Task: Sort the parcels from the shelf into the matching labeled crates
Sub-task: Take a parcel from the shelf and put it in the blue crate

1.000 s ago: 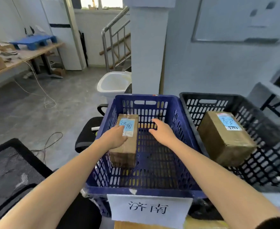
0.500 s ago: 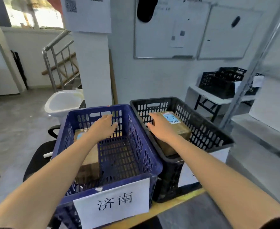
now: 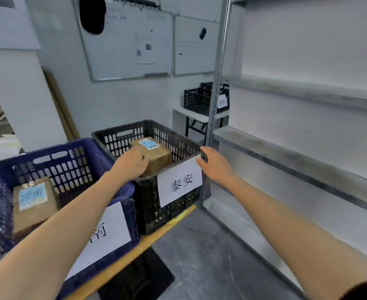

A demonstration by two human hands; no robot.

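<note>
The blue crate (image 3: 48,151) at nine o'clock and the black crate (image 3: 178,146) at centre are perforated matt plastic. The nine-o'clock parcel (image 3: 33,213) and the centre parcel (image 3: 158,158) are matt brown cardboard, paper-labelled. The shelf (image 3: 286,152) at three o'clock is grey metal.

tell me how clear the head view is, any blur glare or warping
Head view: soft all over, flat even light, no hard glare; the black crate's label is legible, the far crate's label is a blur; wide-angle warp tilts the shelf post and whiteboards.
</note>
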